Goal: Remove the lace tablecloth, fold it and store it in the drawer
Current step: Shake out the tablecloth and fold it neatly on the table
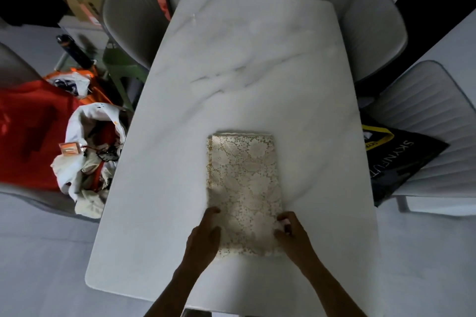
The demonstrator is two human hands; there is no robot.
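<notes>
The cream lace tablecloth (243, 183) lies folded into a long narrow rectangle on the white marble table (252, 64), its long side running away from me. My left hand (204, 235) grips the near left corner of the folded cloth. At the near right corner my right hand (293, 233) pinches the edge with curled fingers. No drawer is in view.
Grey chairs stand at the far left (131, 15), far right (373, 28) and right (432, 121). A black printed bag (396, 159) lies on the right chair. Red and white cloth and bags (85, 152) pile up on the chair at the left.
</notes>
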